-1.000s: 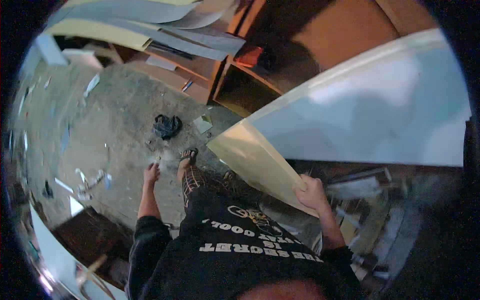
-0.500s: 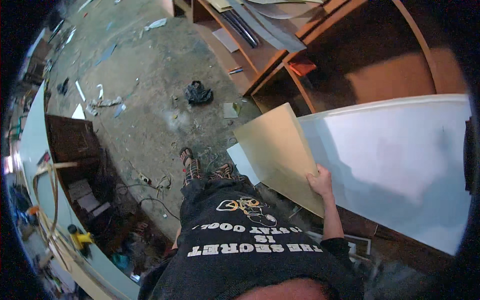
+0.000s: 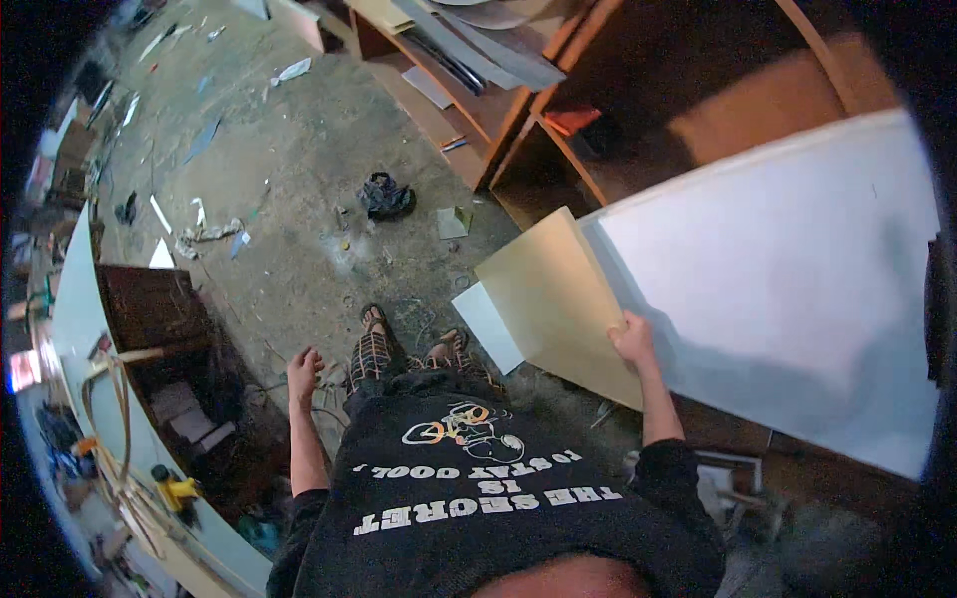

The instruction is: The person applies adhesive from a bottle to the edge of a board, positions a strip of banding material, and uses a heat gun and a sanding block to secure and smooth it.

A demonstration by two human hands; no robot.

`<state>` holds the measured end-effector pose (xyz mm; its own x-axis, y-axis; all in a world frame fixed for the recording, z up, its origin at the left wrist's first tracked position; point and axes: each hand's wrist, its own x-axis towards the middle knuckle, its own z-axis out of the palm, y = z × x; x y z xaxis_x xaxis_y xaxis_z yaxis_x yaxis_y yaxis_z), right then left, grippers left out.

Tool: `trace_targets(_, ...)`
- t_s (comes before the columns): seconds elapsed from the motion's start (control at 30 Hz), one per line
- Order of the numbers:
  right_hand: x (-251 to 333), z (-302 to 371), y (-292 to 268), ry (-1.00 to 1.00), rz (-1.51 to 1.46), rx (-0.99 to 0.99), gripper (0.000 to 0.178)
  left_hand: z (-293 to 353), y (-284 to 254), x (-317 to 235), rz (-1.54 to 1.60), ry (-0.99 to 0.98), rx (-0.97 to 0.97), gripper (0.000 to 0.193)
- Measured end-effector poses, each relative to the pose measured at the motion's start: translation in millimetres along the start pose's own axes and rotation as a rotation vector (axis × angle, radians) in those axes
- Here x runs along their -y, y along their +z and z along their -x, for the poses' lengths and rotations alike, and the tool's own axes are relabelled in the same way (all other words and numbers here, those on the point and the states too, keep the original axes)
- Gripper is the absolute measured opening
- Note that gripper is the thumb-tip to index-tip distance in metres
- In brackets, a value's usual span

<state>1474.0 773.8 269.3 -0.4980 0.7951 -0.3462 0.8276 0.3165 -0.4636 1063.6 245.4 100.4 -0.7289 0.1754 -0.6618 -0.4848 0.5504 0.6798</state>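
My right hand (image 3: 633, 337) is closed on the edge of a tan rectangular board (image 3: 558, 299). The board lies tilted over the near-left end of a large white panel (image 3: 788, 269). A smaller white sheet (image 3: 486, 324) pokes out from under its left side. Beyond my left thigh, my left hand (image 3: 305, 373) hangs over the floor, fingers loosely bent and slightly apart, with nothing visible in it.
A brown wooden cabinet (image 3: 638, 184) with open compartments stands behind the white panel, grey strips (image 3: 488, 50) on top. A black plastic bag (image 3: 386, 196) and scraps lie on the floor. At left is a pale-topped bench (image 3: 75, 284) with a yellow-and-black tool (image 3: 177, 488) and a coiled hose (image 3: 125, 468).
My left hand has come into view, raised from beside my body. My right hand keeps hold of the tan board, which has barely shifted. The view has turned slightly.
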Motion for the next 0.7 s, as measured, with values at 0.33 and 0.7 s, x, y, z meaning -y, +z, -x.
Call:
trace_targets(0.33, -48, 15, 8, -0.068, 0.136, -0.424, 0.056, 3, 12, 106, -0.426, 0.011, 0.277, 0.041)
trace_targets(0.7, -28, 83, 273, 0.119, -0.356, 0.041, 0.051, -30, -10, 145, -0.452, -0.093, 0.370, 0.040)
